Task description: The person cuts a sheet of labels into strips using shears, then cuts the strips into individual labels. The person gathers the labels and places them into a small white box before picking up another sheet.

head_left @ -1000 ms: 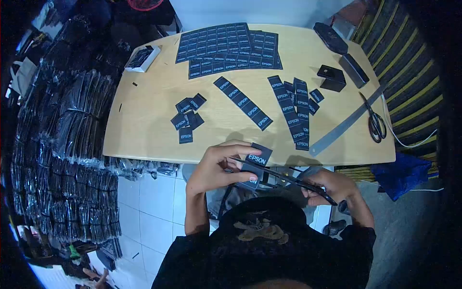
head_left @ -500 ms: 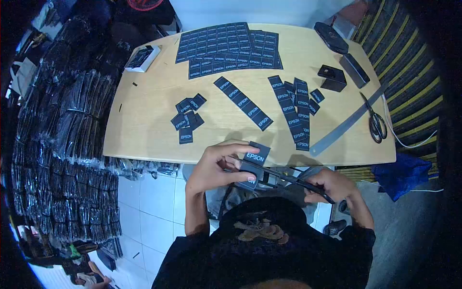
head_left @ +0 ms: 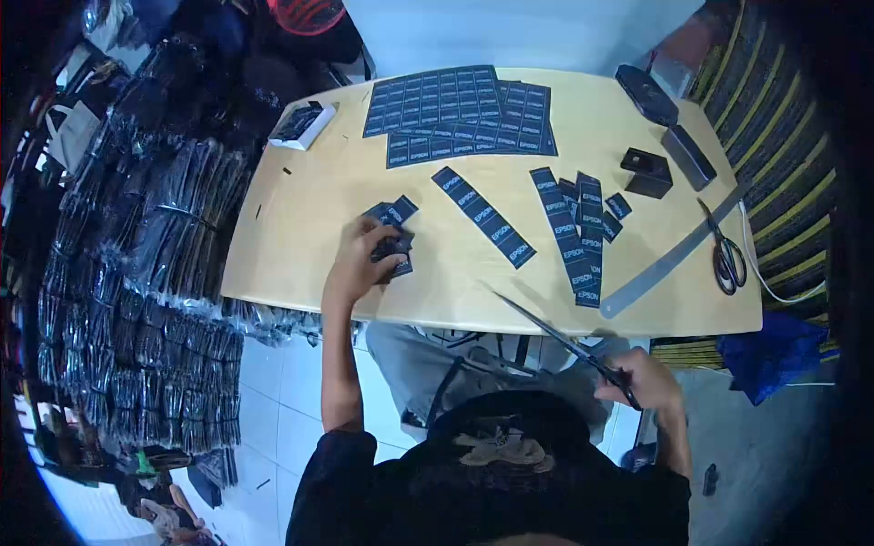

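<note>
My left hand (head_left: 357,261) is over the pile of small cut EPSON labels (head_left: 401,209), thumb and fingers closed on a dark label; the fingers hide part of the pile. My right hand (head_left: 645,380) grips black-handled scissors (head_left: 569,342) in front of the table edge. Their long blades point up and left, with the tip over the tabletop. To the right of the pile lies a strip of EPSON labels (head_left: 483,217). Further right, more label strips (head_left: 557,223) overlap, with a loose single label (head_left: 618,205) beside them.
Large EPSON label sheets (head_left: 437,100) lie at the back of the wooden table (head_left: 309,237). On the right are a metal ruler (head_left: 669,261), second scissors (head_left: 726,264), a black box (head_left: 647,173) and a dark case (head_left: 647,95). Bagged black bundles (head_left: 173,227) are stacked left.
My left hand has moved left from the scissors to the label pile, carrying a cut label. The scissors have come away from it, still in my right hand. The view has shifted slightly.
</note>
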### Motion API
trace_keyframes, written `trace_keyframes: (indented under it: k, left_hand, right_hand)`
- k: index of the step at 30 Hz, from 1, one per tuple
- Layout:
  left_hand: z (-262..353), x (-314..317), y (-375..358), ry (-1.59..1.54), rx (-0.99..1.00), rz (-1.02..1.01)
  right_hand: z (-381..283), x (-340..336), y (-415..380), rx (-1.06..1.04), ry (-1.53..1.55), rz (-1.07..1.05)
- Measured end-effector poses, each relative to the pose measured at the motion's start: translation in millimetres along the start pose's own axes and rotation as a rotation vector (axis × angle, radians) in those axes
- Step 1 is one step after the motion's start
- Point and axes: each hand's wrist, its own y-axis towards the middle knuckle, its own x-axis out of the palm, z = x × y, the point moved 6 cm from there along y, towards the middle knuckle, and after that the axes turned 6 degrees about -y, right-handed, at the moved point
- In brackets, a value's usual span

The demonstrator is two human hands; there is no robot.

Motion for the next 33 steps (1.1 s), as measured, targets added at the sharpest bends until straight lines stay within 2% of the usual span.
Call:
trace_keyframes:
  k: [2, 3, 4, 6, 8, 9, 10, 12, 13, 15, 18, 20, 22, 23, 26, 28, 30, 31, 33]
  left_hand:
    - [6, -11, -2, 0.437, 0.089, 0.173]
    - [5, -13, 0, 0.526, -0.002, 0.132]
    - [7, -12, 3, 0.529, 0.005, 0.134]
    - [16, -2, 12, 0.124, 0.018, 0.231]
    - [67, 49, 30, 0.131, 0.222, 0.082]
    - [66, 71, 35, 0.053, 0.249, 0.097]
    - [70, 90, 38, 0.049, 0.254, 0.102]
    - [77, 119, 39, 0.170, 0.221, 0.052]
    - [81, 120, 38, 0.169, 0.231, 0.055]
    - [84, 123, 33, -0.071, 0.174, -0.069]
    - [114, 115, 2, -0.140, 0.232, -0.102]
    - [139, 108, -24, -0.188, 0.367, -0.018]
    - [159, 102, -46, -0.226, 0.381, -0.021]
    - [170, 100, -54, -0.208, 0.430, -0.055]
    - [176, 104, -74, -0.188, 0.489, -0.070]
    - [179, 99, -79, -0.134, 0.475, -0.050]
    - [175, 93, -81, -0.113, 0.476, 0.016]
    - [166, 87, -81, -0.116, 0.405, 0.112]
    - [159, 65, -80, -0.094, 0.272, 0.266]
  right_hand:
    - [2, 3, -4, 0.007, 0.021, 0.014]
    - [7, 5, -5, 0.009, 0.051, 0.040]
    - [7, 5, -4, 0.012, 0.081, 0.065]
    - [3, 11, -1, 0.030, 0.087, 0.073]
    - [6, 18, 6, 0.001, 0.257, 0.277]
    - [3, 21, 8, 0.157, 0.316, 0.302]
    - [-4, 25, 14, 0.157, 0.309, 0.306]
    - [-16, 16, 27, 0.060, 0.276, 0.542]
    - [-20, 17, 35, 0.058, 0.272, 0.551]
    - [-21, 10, 42, 0.040, 0.328, 0.749]
    - [-9, 4, 61, 0.117, 0.298, 0.782]
    - [1, 7, 73, 0.116, 0.383, 0.713]
    - [0, 17, 85, 0.129, 0.859, 0.649]
    - [8, 24, 89, 0.112, 0.951, 0.558]
    - [-2, 32, 92, 0.183, 0.883, 0.448]
    - [-9, 33, 91, 0.137, 0.888, 0.473]
    - [-9, 36, 88, 0.087, 0.752, 0.423]
    - [-17, 35, 87, 0.026, 0.702, 0.487]
    - [-27, 30, 77, 0.036, 0.697, 0.506]
